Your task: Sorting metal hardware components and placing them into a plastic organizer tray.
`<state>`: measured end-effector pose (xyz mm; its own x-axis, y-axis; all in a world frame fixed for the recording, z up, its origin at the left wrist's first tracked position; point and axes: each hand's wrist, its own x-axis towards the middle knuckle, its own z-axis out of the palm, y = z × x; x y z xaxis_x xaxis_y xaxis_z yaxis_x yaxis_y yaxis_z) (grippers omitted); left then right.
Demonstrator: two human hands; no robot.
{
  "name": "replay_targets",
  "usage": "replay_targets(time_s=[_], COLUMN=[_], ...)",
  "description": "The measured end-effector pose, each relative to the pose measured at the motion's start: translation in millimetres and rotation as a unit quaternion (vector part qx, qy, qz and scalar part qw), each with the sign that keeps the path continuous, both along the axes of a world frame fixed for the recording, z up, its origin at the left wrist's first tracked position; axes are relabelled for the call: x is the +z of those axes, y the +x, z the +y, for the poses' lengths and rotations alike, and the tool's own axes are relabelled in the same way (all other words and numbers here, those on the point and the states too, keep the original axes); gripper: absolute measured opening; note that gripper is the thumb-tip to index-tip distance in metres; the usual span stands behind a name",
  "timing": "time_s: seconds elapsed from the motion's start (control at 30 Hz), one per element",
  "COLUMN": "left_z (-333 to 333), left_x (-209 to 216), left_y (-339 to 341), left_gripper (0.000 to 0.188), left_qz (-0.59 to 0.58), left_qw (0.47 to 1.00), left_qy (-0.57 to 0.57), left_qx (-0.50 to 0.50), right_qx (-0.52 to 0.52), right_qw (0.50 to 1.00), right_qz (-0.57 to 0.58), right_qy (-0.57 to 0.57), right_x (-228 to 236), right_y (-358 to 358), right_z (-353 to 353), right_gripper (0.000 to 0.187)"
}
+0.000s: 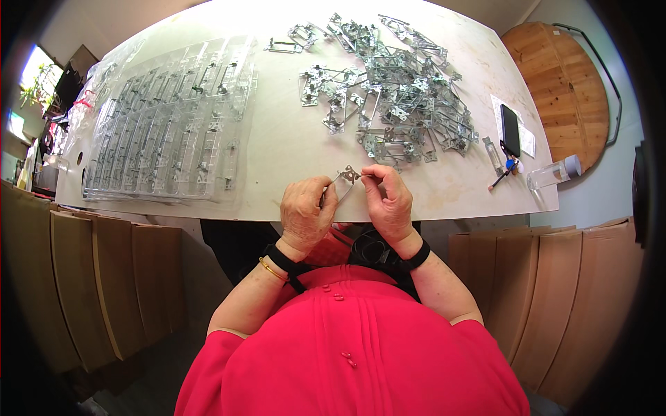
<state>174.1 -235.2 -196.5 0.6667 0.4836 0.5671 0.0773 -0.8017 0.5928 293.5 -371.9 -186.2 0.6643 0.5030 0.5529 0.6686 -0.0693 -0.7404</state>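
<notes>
Over the near edge of the white table (291, 149), seen from the head camera, both hands meet on one small metal bracket (345, 178). Left hand (305, 213) has its fingers curled in and pinched on the lower left end of the part; right hand (388, 201) is closed on the upper right end, thumb and forefinger pressed together at the top. So the piece sits between the two hands, held just above the table edge, right in front of the red shirt.

As for how far along things look: my guess is somewhere in the middle. On the left sits a stack of clear plastic trays (166, 132) with what look like metal parts lined up in the slots, rows looking pretty full, though glare makes the far end hard to read. On the right, a big loose pile of metal brackets (395, 104) is spread out and tangled, so plenty seems left to go through.

Off to the far right lie a black phone (510, 130), a clear bottle (551, 174) on its side and a small pen-like tool (501, 179), none of them near the hands.
</notes>
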Motion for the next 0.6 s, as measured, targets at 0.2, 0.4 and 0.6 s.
replay_targets(time_s=[0.2,0.4,0.6], left_z=[-0.7,-1.0,-4.4], left_x=[0.0,0.5,0.9], left_y=[0.1,1.0,2.7], left_gripper=[0.01,0.009,0.009], left_qz=[0.001,-0.004,0.002], left_qw=[1.0,1.0,1.0], left_qy=[0.001,0.011,0.008], left_qx=[0.0,0.0,0.02], right_qx=[0.01,0.004,-0.01], right_qw=[0.999,1.0,0.999], right_qz=[-0.043,-0.001,0.034], right_qy=[0.001,0.018,0.032], right_x=[-3.3,-6.1,-12.2], right_y=[5.9,0.9,3.9], right_z=[-1.1,-1.6,-3.2], right_gripper=[0.02,0.021,0.022])
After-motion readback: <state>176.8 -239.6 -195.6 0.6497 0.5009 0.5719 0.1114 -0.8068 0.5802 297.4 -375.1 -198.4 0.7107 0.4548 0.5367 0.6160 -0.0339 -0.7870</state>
